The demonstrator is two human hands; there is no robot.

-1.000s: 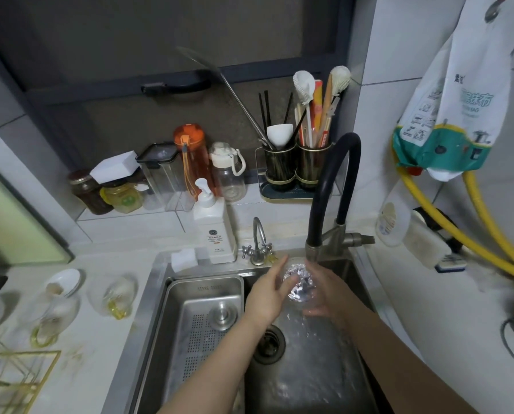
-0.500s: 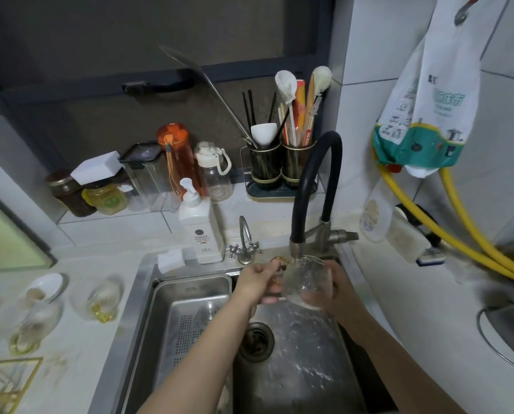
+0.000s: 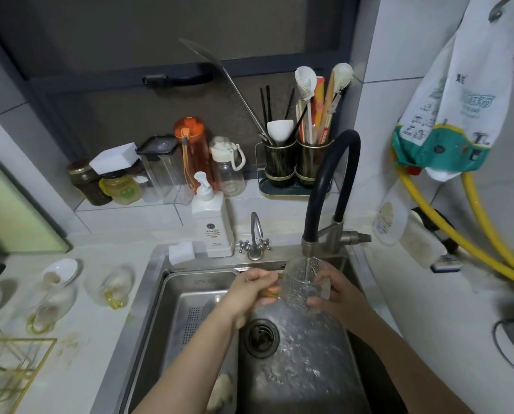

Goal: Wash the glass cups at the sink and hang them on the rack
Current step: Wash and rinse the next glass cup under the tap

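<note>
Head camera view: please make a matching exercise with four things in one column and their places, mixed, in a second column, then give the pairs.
1. textured clear glass cup
2. white pump soap bottle
3. orange plastic water bottle
4. gold wire rack

a. counter, lower left corner
b. window ledge, behind the soap
c. under the running black tap, between both hands
d. sink's back edge, beside the small metal tap

Pairs: 1-c, 2-d, 3-b, 4-a

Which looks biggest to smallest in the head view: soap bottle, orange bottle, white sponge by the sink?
1. Orange bottle and soap bottle: look alike, and the soap bottle stands nearer, so unranked.
2. White sponge: clearly smallest.
</note>
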